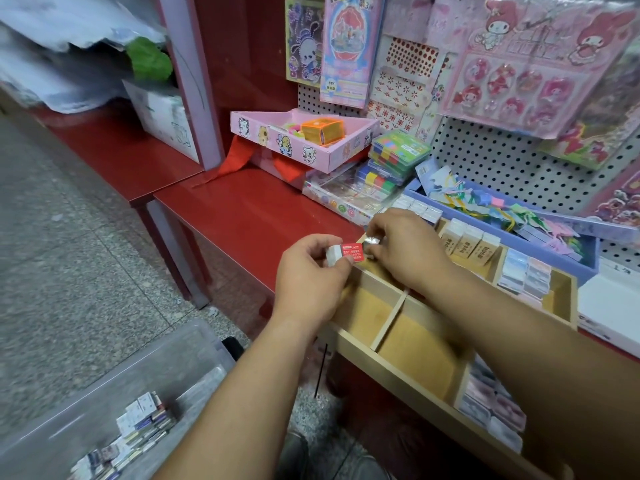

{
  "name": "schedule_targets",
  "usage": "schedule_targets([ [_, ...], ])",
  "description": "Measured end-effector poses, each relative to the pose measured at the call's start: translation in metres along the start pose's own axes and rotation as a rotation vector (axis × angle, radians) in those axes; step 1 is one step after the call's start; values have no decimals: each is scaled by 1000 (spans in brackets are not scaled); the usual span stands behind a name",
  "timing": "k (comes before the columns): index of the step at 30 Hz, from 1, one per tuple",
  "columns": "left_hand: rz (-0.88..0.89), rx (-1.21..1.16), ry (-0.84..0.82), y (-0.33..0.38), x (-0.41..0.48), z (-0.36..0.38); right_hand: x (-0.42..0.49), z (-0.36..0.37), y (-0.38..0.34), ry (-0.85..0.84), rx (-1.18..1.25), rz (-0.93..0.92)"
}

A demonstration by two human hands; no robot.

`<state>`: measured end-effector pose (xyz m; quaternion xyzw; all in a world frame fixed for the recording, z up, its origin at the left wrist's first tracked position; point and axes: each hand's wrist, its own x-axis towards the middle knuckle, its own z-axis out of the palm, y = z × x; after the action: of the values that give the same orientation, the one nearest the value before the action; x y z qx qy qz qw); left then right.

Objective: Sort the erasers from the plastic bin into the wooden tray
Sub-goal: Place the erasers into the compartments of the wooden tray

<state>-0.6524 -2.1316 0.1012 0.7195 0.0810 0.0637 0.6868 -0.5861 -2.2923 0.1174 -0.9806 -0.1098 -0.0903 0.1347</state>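
The plastic bin [86, 410] runs off the bottom-left edge (erasers [138, 427] inside too blurred to read).

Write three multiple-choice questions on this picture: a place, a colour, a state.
1. Where does the plastic bin stand? A on the floor; B on a shelf; C in a tray.
2. What colour is the sleeve of the eraser in the left hand? A blue; B red; C green.
3. The left hand is: A flat and open; B out of view; C gripping the eraser.
Answers: A, the bin sits low on the speckled floor; B, its sleeve is red; C, the hand curls round it.
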Motion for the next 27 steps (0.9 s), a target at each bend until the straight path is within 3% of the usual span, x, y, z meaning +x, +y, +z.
schedule_targets([
  [5, 11, 7, -15, 2, 1, -2, 4, 2, 0, 28, -140, -12],
  [10, 15, 11, -28, 3, 0, -2, 1, 3, 2, 34, -38, 88],
  [14, 16, -4, -33, 3, 0, -1, -13, -10, -3, 151, 365, 195],
  [17, 15, -56, -51, 6, -1, 1, -31, -21, -14, -21, 708, 220],
  [23, 2, -100, -104, 10, -5, 4, -47, -25, -13, -143, 1024, 387],
  [27, -21, -38, -90, 7, -5, 4, -53, -38, -6, -53, 1060, 451],
])
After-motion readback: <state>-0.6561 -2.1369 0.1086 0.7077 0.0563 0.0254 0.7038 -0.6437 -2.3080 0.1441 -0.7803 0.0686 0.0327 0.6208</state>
